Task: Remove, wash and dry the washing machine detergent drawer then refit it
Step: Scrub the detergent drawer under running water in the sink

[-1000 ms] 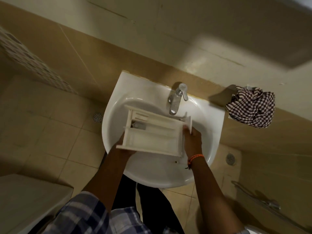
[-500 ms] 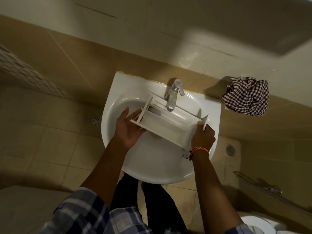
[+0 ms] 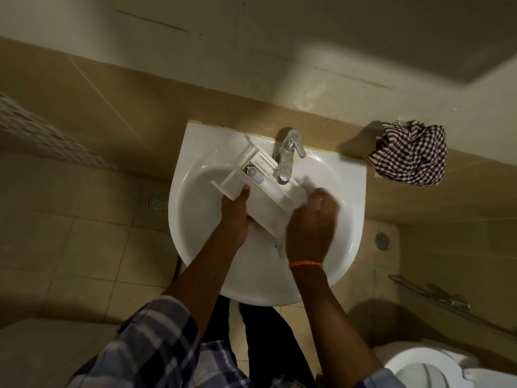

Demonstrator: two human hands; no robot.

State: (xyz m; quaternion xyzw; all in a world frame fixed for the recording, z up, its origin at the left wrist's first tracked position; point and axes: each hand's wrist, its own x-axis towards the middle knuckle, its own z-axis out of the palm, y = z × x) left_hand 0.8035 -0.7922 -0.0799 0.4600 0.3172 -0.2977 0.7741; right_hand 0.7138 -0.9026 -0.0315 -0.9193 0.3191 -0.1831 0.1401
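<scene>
A white plastic detergent drawer [image 3: 261, 196] lies tilted in the white wash basin [image 3: 195, 219], with its far end under the chrome tap [image 3: 286, 158]. My left hand [image 3: 235, 217] grips the drawer's near left side, thumb over its edge. My right hand [image 3: 310, 219] is blurred and covers the drawer's right end, fingers curled on it. An orange thread band circles my right wrist.
A checked cloth [image 3: 409, 152] hangs on the wall right of the basin. Floor drains [image 3: 156, 203] sit in the tiled floor on both sides. A toilet [image 3: 436, 365] is at the lower right, with a metal hose fitting [image 3: 447, 301] above it.
The drawer has swung its far end up under the tap and now lies more steeply slanted. My right hand has moved over the drawer's right end. My left hand has shifted along its side.
</scene>
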